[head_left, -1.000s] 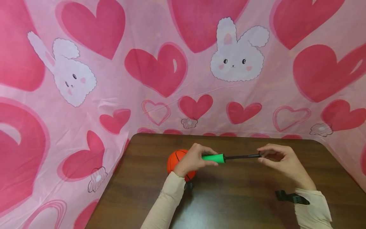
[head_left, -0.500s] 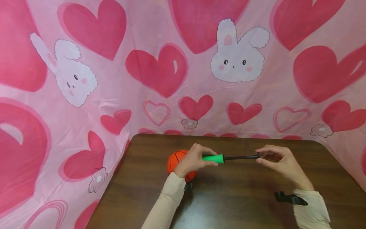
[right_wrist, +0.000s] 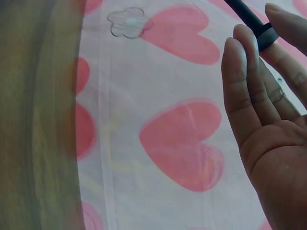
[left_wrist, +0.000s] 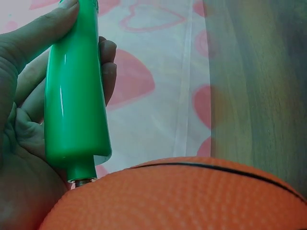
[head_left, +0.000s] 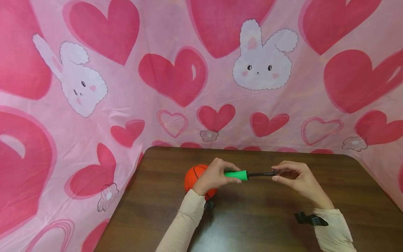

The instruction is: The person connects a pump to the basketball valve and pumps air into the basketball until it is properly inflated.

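My left hand (head_left: 215, 175) grips the green barrel of a hand pump (head_left: 237, 175), which lies level above the table. In the left wrist view the thumb crosses the barrel (left_wrist: 76, 105) and fingers wrap its far side. The pump's nozzle end meets an orange ball (left_wrist: 182, 196) with black seams, a small basketball partly hidden behind my left hand in the head view. The pump's thin black rod (head_left: 261, 174) sticks out to the right. My right hand (head_left: 297, 176) pinches the rod's end knob (right_wrist: 267, 37) between thumb and fingers.
A brown wooden table (head_left: 258, 224) lies under both hands. Behind it and at the left hangs a pink cloth (head_left: 176, 31) with hearts and rabbits. A black wrist strap (head_left: 310, 219) shows at the right sleeve.
My right hand has moved left, pushing the rod partway into the barrel, so less of it shows. The left hand and the basketball stay about where they were.
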Demonstrator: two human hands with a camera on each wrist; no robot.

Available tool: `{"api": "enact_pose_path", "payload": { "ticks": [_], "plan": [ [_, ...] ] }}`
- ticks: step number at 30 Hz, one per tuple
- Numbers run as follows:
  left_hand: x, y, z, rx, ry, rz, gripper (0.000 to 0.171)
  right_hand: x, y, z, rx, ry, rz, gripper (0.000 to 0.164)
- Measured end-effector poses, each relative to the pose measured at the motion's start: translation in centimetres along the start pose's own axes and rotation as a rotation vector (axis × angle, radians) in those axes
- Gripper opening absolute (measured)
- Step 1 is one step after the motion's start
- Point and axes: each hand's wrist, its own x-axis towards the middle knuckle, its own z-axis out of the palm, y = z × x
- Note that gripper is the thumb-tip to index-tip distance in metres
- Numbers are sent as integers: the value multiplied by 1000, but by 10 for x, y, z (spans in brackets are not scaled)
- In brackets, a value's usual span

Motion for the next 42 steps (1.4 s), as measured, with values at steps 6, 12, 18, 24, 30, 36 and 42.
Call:
{"api": "enact_pose_path", "payload": {
  "ticks": [6,12,18,24,30,36,42],
  "plan": [
    [0,2,2,-8,-10,12,31,2,0,15,55,-26,-46,35],
    [1,5,5,5,-16,37,31,4,1,30,89,-27,-71,35],
    [2,5,7,7,-25,59,31,6,5,43,90,-40,-111,35],
    [2,4,6,5,-23,58,31,6,5,44,63,-35,-80,33],
    [2,3,6,-10,-30,46,32,6,3,40,6,-48,-22,31],
    [2,4,5,-25,-36,41,32,6,0,38,-27,-53,-21,31],
    [2,3,6,-35,-38,40,32,6,-2,35,-44,-68,-25,32]
  ]
}}
